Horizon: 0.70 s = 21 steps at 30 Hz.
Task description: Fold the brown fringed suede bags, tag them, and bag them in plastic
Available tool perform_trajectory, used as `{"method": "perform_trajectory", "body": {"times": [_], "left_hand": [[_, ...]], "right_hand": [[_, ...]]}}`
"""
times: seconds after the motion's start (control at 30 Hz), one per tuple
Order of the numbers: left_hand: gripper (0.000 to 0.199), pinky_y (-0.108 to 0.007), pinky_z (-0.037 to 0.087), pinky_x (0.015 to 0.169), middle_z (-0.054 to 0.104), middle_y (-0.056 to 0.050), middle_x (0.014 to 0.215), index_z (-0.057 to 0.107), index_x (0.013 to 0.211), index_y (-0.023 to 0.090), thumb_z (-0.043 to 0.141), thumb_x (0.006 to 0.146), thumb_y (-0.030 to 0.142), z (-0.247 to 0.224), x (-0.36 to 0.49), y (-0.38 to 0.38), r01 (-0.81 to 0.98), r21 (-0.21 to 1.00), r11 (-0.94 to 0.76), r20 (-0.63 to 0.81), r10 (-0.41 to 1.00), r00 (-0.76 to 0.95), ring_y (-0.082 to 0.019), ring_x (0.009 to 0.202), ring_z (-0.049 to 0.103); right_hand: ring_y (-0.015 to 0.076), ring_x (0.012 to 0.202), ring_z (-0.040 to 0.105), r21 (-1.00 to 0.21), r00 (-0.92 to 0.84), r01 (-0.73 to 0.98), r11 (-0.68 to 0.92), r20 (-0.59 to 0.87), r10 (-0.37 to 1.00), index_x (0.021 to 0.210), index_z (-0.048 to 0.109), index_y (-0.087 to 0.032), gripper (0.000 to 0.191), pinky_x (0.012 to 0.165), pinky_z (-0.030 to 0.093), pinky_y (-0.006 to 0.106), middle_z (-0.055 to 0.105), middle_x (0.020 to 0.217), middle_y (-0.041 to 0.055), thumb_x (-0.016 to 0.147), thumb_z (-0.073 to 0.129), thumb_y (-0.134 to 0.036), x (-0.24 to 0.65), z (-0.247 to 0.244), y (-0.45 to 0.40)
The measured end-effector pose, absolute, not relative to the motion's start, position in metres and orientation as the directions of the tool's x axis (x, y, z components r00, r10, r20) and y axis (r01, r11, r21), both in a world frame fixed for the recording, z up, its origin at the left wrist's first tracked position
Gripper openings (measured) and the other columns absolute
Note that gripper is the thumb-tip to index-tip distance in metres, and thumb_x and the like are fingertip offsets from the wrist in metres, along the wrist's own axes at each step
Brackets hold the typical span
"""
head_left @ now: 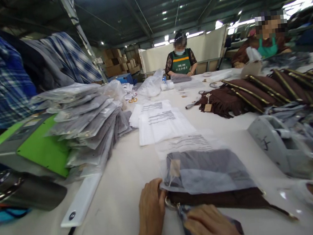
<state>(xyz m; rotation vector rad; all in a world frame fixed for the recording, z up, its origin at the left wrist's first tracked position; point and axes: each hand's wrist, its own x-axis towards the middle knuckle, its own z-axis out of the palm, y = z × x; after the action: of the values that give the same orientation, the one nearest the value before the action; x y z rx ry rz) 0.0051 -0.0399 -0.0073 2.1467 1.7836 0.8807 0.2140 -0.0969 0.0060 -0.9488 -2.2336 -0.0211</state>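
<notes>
A brown bag [221,199] with a gold-toned ring lies on the table in front of me, mostly inside a clear plastic bag [219,179]. A tan tag [174,167] shows through the film. The brown lower edge sticks out of the plastic's near opening, and a zipper end points right. My left hand [151,207] is closed on the left corner of the plastic bag's opening. Nearer to me, my right hand [211,224] is closed around a strap [184,224] that looks wrapped in grey film; its fingers are partly blurred.
Filled plastic bags [91,119] form a tall stack at left, beside a green machine [42,149] and a dark cup [28,191]. Printed plastic bags [159,122] lie ahead. A tape dispenser [280,143] and brown bags [244,91] are at right. Two people work across the table.
</notes>
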Motion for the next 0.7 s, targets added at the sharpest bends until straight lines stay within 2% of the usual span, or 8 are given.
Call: {"method": "perform_trajectory", "body": {"times": [0.03, 0.1, 0.17, 0.23, 0.33, 0.5, 0.63, 0.7], "left_hand": [[0.02, -0.041, 0.053, 0.081, 0.069, -0.005, 0.094, 0.061, 0.103, 0.023, 0.048, 0.088, 0.022, -0.006, 0.008, -0.039, 0.808, 0.549, -0.215, 0.283, 0.957, 0.063, -0.023, 0.088, 0.064], [0.018, -0.038, 0.051, 0.08, 0.068, -0.003, 0.091, 0.06, 0.098, 0.024, 0.045, 0.087, 0.021, -0.004, 0.013, -0.038, 0.77, 0.611, -0.183, 0.247, 0.968, 0.034, -0.022, 0.087, 0.064], [0.016, -0.034, 0.05, 0.077, 0.067, -0.002, 0.087, 0.058, 0.093, 0.024, 0.043, 0.087, 0.019, -0.003, 0.016, -0.036, 0.724, 0.672, -0.157, 0.202, 0.979, 0.025, -0.02, 0.084, 0.064], [0.013, -0.032, 0.049, 0.075, 0.065, -0.002, 0.084, 0.054, 0.089, 0.023, 0.042, 0.086, 0.018, -0.003, 0.017, -0.035, 0.685, 0.718, -0.124, 0.147, 0.989, 0.026, -0.019, 0.081, 0.064], [0.011, -0.032, 0.048, 0.074, 0.064, -0.002, 0.084, 0.049, 0.091, 0.023, 0.041, 0.086, 0.019, -0.004, 0.016, -0.034, 0.671, 0.736, -0.089, 0.11, 0.994, 0.011, -0.019, 0.08, 0.064], [0.02, -0.036, 0.048, 0.078, 0.063, -0.005, 0.088, 0.047, 0.099, 0.022, 0.038, 0.082, 0.015, -0.006, 0.011, -0.039, 0.716, 0.69, -0.1, 0.147, 0.989, -0.003, -0.021, 0.085, 0.063], [0.024, -0.027, 0.046, 0.067, 0.053, 0.004, 0.072, 0.044, 0.104, 0.022, 0.041, 0.081, 0.015, -0.011, 0.011, -0.05, 0.643, 0.759, -0.108, 0.048, 0.993, 0.11, -0.016, 0.067, 0.06], [0.022, -0.025, 0.046, 0.066, 0.05, 0.005, 0.068, 0.044, 0.104, 0.022, 0.04, 0.082, 0.018, -0.016, 0.005, -0.057, 0.637, 0.761, -0.122, 0.046, 0.99, 0.134, -0.016, 0.065, 0.06]], "right_hand": [[0.0176, 0.07, 0.064, -0.233, -0.452, 0.658, 0.716, 0.638, 0.623, 0.096, 0.064, -0.024, 0.021, 0.063, 0.048, 0.029, 0.072, 0.086, 0.0016, 0.097, 0.046, -0.035, 0.196, 0.002, -0.091], [0.0203, 0.076, 0.062, -0.248, -0.374, 0.706, 0.664, 0.666, 0.645, 0.093, 0.063, -0.021, 0.032, 0.068, 0.045, 0.032, 0.07, 0.089, 0.0042, 0.099, 0.036, -0.037, 0.176, -0.009, -0.08], [0.0207, 0.079, 0.06, -0.243, -0.344, 0.731, 0.637, 0.675, 0.652, 0.093, 0.063, -0.021, 0.033, 0.072, 0.043, 0.033, 0.069, 0.089, 0.0049, 0.1, 0.031, -0.028, 0.174, -0.016, -0.074], [0.0205, 0.084, 0.059, -0.215, -0.385, 0.739, 0.638, 0.642, 0.663, 0.101, 0.063, -0.021, 0.033, 0.078, 0.042, 0.033, 0.068, 0.094, 0.0055, 0.099, 0.03, -0.019, 0.181, -0.017, -0.069], [0.021, 0.091, 0.058, -0.235, -0.444, 0.721, 0.652, 0.567, 0.694, 0.109, 0.062, -0.022, 0.03, 0.084, 0.042, 0.034, 0.067, 0.103, 0.0056, 0.1, 0.033, -0.021, 0.193, -0.007, -0.063], [0.0201, 0.088, 0.057, -0.345, -0.437, 0.655, 0.673, 0.553, 0.709, 0.101, 0.061, -0.02, 0.027, 0.081, 0.044, 0.033, 0.065, 0.095, 0.0041, 0.102, 0.034, -0.021, 0.2, 0.01, -0.041], [0.0196, 0.082, 0.055, -0.291, -0.442, 0.682, 0.671, 0.567, 0.695, 0.087, 0.059, -0.018, 0.016, 0.076, 0.045, 0.032, 0.063, 0.087, 0.0043, 0.097, 0.047, -0.016, 0.192, 0.006, -0.019], [0.0177, 0.081, 0.056, -0.256, -0.479, 0.673, 0.694, 0.564, 0.673, 0.083, 0.058, -0.018, 0.013, 0.077, 0.046, 0.03, 0.064, 0.087, 0.0025, 0.094, 0.053, -0.015, 0.185, 0.006, -0.017]]}}
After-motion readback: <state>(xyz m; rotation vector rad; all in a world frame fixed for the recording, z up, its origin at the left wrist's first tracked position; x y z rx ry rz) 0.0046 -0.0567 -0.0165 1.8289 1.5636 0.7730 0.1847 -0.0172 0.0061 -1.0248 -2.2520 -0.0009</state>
